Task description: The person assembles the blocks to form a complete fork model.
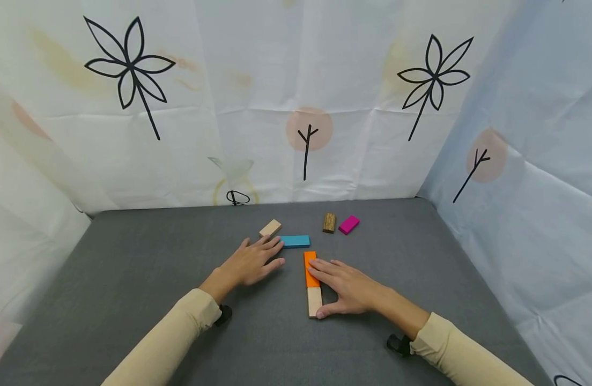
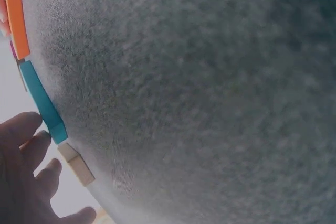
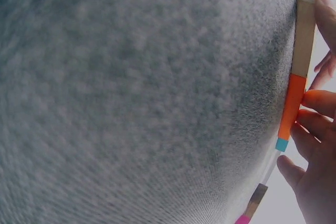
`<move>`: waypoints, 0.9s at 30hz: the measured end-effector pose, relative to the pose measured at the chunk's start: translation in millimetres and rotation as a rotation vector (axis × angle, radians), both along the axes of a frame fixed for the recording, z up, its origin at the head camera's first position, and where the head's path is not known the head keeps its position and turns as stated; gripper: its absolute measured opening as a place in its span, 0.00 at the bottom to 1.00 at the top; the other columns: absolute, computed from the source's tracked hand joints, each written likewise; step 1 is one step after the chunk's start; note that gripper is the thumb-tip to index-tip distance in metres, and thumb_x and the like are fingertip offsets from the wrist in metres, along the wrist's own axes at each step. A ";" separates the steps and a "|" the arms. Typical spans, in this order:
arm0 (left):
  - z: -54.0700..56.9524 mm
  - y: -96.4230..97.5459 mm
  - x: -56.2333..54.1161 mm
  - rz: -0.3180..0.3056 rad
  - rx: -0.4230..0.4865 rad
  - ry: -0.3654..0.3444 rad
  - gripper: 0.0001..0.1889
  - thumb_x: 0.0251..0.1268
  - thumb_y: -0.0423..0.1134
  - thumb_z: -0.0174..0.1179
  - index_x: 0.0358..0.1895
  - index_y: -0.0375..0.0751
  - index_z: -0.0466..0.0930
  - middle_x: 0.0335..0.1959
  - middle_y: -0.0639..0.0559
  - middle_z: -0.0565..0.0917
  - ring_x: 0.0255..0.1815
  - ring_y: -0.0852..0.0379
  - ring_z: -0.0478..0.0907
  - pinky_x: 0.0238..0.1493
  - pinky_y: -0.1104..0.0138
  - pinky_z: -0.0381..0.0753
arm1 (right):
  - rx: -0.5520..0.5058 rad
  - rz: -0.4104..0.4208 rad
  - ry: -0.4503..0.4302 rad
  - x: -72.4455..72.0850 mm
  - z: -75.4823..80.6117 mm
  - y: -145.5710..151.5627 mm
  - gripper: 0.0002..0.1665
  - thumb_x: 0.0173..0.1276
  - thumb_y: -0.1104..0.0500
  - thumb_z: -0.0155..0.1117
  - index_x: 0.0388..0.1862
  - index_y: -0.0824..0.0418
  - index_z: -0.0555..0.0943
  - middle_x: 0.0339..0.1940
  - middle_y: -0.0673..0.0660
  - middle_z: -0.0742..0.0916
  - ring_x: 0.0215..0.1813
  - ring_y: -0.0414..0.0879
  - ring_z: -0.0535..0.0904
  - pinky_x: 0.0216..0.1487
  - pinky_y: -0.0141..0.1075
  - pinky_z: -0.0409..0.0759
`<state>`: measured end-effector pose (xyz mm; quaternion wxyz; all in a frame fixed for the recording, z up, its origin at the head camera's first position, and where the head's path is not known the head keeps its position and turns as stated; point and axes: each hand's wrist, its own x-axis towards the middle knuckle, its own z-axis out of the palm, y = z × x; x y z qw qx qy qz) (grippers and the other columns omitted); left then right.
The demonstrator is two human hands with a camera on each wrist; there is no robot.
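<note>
My left hand [image 1: 250, 262] reaches in from the left, fingers extended, with fingertips at the left end of a blue wooden block [image 1: 295, 242]. Behind those fingers lies a plain wooden block [image 1: 270, 228], set at a slant. An orange block [image 1: 311, 271] and another plain wooden block [image 1: 315, 303] lie end to end in a line toward me. My right hand [image 1: 351, 287] is spread along their right side. Its fingertips touch the orange block, and its thumb rests at the near end of the plain one. The right wrist view shows this contact too.
Farther back on the grey table [image 1: 146, 279] lie a brown block [image 1: 329, 223] and a magenta block [image 1: 349, 224]. White fabric with leaf and tree drawings [image 1: 257, 107] borders the table at the back and sides.
</note>
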<state>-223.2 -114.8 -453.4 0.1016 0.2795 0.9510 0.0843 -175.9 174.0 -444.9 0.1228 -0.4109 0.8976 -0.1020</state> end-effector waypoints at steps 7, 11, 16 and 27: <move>-1.3 4.3 -1.1 0.019 0.019 -0.008 0.35 0.78 0.64 0.36 0.79 0.49 0.57 0.79 0.52 0.57 0.80 0.47 0.48 0.72 0.36 0.46 | 0.002 0.002 0.005 -0.1 0.1 0.2 0.59 0.62 0.26 0.61 0.80 0.59 0.58 0.81 0.56 0.60 0.80 0.48 0.55 0.76 0.51 0.54; 0.7 9.5 0.4 0.015 0.022 -0.001 0.35 0.78 0.65 0.36 0.79 0.49 0.58 0.79 0.51 0.58 0.80 0.46 0.50 0.71 0.36 0.47 | 0.004 0.002 0.010 -0.2 -0.1 0.3 0.59 0.62 0.26 0.61 0.80 0.59 0.58 0.81 0.56 0.60 0.80 0.48 0.56 0.76 0.51 0.54; 0.1 16.1 2.7 0.012 0.015 -0.002 0.36 0.77 0.66 0.37 0.79 0.49 0.57 0.79 0.52 0.58 0.80 0.48 0.50 0.72 0.36 0.48 | -0.001 0.001 0.015 0.5 -0.6 0.7 0.59 0.62 0.26 0.61 0.80 0.59 0.58 0.81 0.56 0.61 0.79 0.48 0.56 0.76 0.51 0.54; -1.6 31.5 5.3 -0.019 -0.003 0.009 0.38 0.75 0.68 0.38 0.79 0.51 0.56 0.79 0.54 0.58 0.80 0.50 0.50 0.72 0.38 0.51 | -0.032 0.015 0.017 1.0 -2.3 1.2 0.59 0.62 0.27 0.62 0.80 0.62 0.58 0.80 0.58 0.61 0.79 0.50 0.57 0.74 0.55 0.56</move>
